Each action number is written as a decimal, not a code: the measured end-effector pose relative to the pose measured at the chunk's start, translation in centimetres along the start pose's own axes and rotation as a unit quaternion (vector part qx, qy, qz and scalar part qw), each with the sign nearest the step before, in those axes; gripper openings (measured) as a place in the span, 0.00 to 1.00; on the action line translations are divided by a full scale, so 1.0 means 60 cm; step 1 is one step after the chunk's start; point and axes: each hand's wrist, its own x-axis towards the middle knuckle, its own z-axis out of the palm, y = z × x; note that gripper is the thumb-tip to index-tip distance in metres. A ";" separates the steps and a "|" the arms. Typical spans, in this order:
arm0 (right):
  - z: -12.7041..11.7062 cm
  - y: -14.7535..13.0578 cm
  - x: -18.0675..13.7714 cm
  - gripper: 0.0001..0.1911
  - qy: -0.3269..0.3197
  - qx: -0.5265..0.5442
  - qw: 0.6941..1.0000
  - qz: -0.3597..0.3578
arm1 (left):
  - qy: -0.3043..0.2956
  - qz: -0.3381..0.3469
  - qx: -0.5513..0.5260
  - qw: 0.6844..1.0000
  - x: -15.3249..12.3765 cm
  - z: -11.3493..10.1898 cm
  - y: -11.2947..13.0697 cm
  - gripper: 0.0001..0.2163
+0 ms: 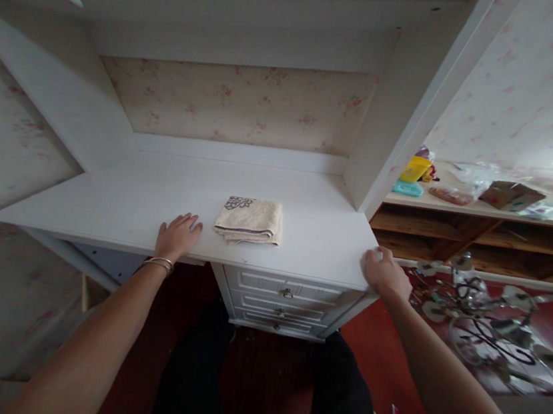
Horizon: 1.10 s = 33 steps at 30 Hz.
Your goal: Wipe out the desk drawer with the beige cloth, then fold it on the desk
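Observation:
A white desk (pixel 158 182) with an upper cabinet stands before me. On its top lies a folded beige cloth (pixel 252 221) with a dark pattern at one corner. My left hand (pixel 178 235) rests flat at the desk's front edge, left of the cloth, fingers apart; bracelets circle that wrist. At the front right corner, my right hand (pixel 385 271) has its fingers bent around the desk's side edge. Neither hand touches the cloth. Part of the right hand's grip is hidden by the hand itself.
Under the desktop is a white drawer unit (pixel 289 306) with small knobs. To the right, a chandelier (pixel 485 313) lies low beside a wooden shelf (pixel 492 260), which bears a cardboard box (pixel 510 194) and a yellow container (pixel 416 169). The floor (pixel 363 359) is red.

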 end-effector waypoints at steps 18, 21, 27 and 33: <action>0.001 0.001 0.000 0.32 0.002 -0.006 1.000 0.005 | 0.020 -0.004 -0.011 1.000 -0.002 0.001 -0.003 0.22; 0.001 0.000 -0.002 0.32 0.003 -0.007 1.000 0.006 | 0.029 0.001 -0.011 1.000 -0.002 0.001 -0.004 0.22; -0.002 -0.002 -0.004 0.32 0.000 -0.003 1.000 0.003 | 0.032 0.004 -0.008 0.999 -0.003 -0.001 -0.001 0.22; -0.001 0.000 -0.004 0.32 0.003 -0.006 1.000 0.003 | 0.038 0.002 -0.006 0.999 -0.007 -0.004 0.002 0.22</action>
